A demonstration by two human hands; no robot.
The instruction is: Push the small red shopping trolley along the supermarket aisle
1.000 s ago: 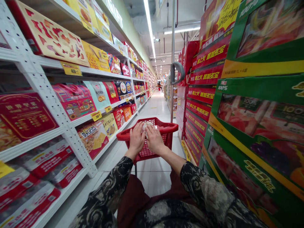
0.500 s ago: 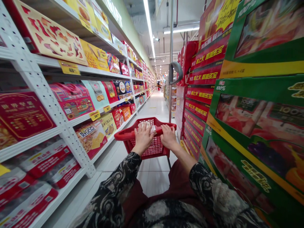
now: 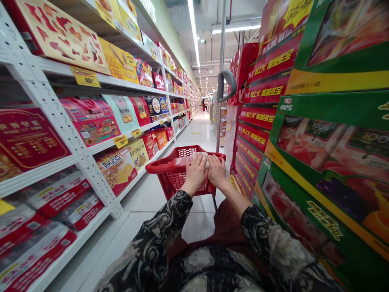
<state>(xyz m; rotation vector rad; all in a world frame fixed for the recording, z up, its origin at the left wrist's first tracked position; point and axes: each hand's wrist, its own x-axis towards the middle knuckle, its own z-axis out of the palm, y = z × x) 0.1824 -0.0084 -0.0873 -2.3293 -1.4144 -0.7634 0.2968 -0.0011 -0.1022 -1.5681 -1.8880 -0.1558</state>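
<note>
A red plastic shopping cart (image 3: 178,178) with perforated walls stands directly ahead of me, its handle towards me. My left hand (image 3: 196,172) lies over the right part of the handle. Its fingers press down on a crumpled white wipe (image 3: 199,155), which shows past the fingertips and is otherwise mostly covered. Right beside it, my right hand (image 3: 217,172) is closed over the handle's right end. The two hands touch or nearly touch. Whether the right fingers also press on the wipe is hard to tell.
White shelves (image 3: 75,160) of boxed snacks line the left. On the right rise stacked red drink cartons (image 3: 258,117) and green juice boxes (image 3: 316,146), close to my right arm. A metal pole (image 3: 221,81) with a grey hook-shaped handle (image 3: 230,85) stands beyond the cart. Tiled aisle floor (image 3: 196,129) runs ahead.
My left hand has slid right along the handle with the white wipe, from the handle's middle to beside my right hand. The right hand has shifted slightly.
</note>
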